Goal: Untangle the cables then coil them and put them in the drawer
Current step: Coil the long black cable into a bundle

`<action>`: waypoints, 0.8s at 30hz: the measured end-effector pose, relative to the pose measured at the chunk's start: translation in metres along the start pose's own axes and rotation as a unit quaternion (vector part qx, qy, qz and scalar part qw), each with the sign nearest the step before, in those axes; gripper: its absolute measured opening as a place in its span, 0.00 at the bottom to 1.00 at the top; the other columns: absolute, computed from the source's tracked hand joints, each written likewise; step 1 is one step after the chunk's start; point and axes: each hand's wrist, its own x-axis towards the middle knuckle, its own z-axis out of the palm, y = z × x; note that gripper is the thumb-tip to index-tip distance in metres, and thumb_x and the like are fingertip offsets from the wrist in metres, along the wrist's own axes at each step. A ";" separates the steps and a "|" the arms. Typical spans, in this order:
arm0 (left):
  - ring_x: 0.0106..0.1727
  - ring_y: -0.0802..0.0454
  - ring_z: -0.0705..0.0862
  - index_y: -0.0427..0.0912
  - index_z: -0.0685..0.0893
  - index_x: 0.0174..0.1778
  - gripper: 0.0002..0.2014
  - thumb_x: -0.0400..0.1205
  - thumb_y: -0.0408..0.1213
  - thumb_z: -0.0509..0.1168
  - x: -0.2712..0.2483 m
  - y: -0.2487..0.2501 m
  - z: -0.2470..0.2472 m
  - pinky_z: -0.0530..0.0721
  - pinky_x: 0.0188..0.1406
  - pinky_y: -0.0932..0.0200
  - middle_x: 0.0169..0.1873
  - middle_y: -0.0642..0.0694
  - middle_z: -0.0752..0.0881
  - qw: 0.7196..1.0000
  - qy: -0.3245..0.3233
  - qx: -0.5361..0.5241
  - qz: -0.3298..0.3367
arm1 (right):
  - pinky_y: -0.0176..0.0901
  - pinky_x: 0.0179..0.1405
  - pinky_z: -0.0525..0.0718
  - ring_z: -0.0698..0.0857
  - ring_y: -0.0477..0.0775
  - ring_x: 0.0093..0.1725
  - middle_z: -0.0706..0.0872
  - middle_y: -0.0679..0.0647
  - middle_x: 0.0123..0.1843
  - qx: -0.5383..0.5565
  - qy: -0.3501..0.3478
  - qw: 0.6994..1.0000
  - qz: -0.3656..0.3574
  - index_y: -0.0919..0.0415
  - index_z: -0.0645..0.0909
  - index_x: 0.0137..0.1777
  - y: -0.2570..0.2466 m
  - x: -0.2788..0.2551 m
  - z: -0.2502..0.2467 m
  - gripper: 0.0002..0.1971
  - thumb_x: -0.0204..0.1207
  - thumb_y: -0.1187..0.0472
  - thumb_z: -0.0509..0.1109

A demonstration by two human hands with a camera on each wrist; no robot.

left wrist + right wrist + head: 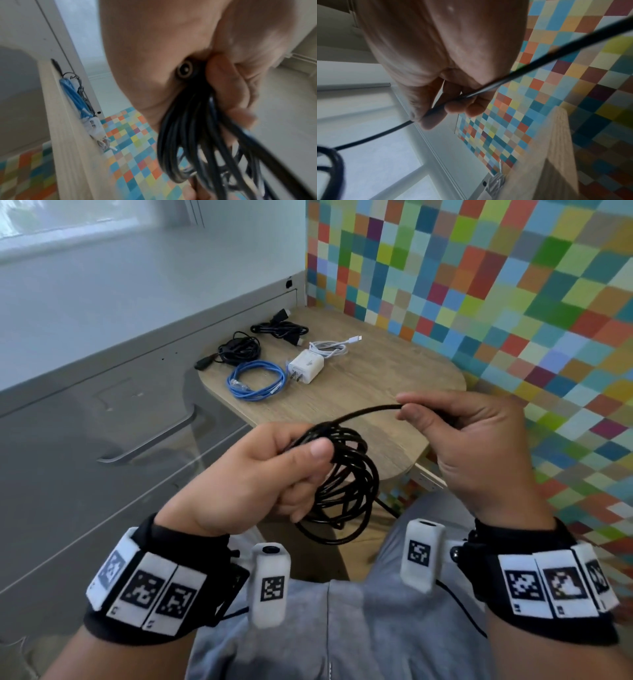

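Close above the rounded wooden counter (359, 392), the left hand (246, 474) has its grip clamped around a glossy black cable coil (346, 484), while the right hand (472, 446) pinches the cable's loose strand between thumb and fingertips

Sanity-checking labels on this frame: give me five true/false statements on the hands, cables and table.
1. The left hand grips the coiled black cable. True.
2. The right hand is empty. False: it pinches the black cable's free strand.
3. The blue cable lies coiled on the wooden table. True.
4. The white charger sits in the drawer. False: it lies on the table beside the blue cable.
5. Only one black cable lies on the table. False: two black bundles, and.
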 end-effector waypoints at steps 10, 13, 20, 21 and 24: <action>0.15 0.55 0.56 0.49 0.79 0.34 0.19 0.85 0.58 0.60 0.015 -0.009 0.013 0.73 0.20 0.65 0.17 0.55 0.59 0.954 0.022 -0.297 0.032 | 0.44 0.38 0.86 0.91 0.51 0.40 0.96 0.50 0.43 0.070 -0.023 0.991 0.107 0.57 0.95 0.52 0.007 -0.013 0.047 0.05 0.81 0.64 0.78; 0.14 0.56 0.54 0.49 0.76 0.34 0.20 0.86 0.58 0.56 0.018 -0.014 0.012 0.69 0.19 0.65 0.16 0.55 0.57 0.938 0.083 -0.334 0.037 | 0.43 0.36 0.82 0.86 0.49 0.36 0.95 0.55 0.41 0.139 -0.045 0.978 0.151 0.60 0.95 0.54 0.006 -0.013 0.052 0.06 0.81 0.63 0.77; 0.15 0.57 0.55 0.48 0.76 0.34 0.20 0.86 0.57 0.57 0.022 -0.017 0.017 0.71 0.19 0.65 0.16 0.56 0.59 0.936 0.124 -0.328 0.023 | 0.51 0.50 0.85 0.88 0.56 0.46 0.94 0.55 0.44 0.209 -0.140 0.940 0.228 0.54 0.96 0.44 0.007 -0.017 0.054 0.18 0.83 0.74 0.69; 0.14 0.57 0.56 0.48 0.76 0.33 0.19 0.85 0.56 0.58 0.024 -0.014 0.018 0.71 0.19 0.64 0.15 0.56 0.61 0.943 0.151 -0.295 0.018 | 0.55 0.52 0.85 0.87 0.58 0.45 0.94 0.56 0.44 0.245 -0.138 0.925 0.255 0.57 0.95 0.45 0.007 -0.016 0.053 0.19 0.85 0.75 0.66; 0.15 0.57 0.60 0.45 0.74 0.35 0.18 0.84 0.54 0.59 0.029 -0.011 0.019 0.72 0.21 0.60 0.16 0.53 0.63 0.955 0.218 -0.201 0.020 | 0.62 0.60 0.81 0.87 0.60 0.48 0.92 0.61 0.48 0.329 -0.138 0.883 0.303 0.63 0.94 0.49 0.005 -0.016 0.046 0.22 0.85 0.71 0.56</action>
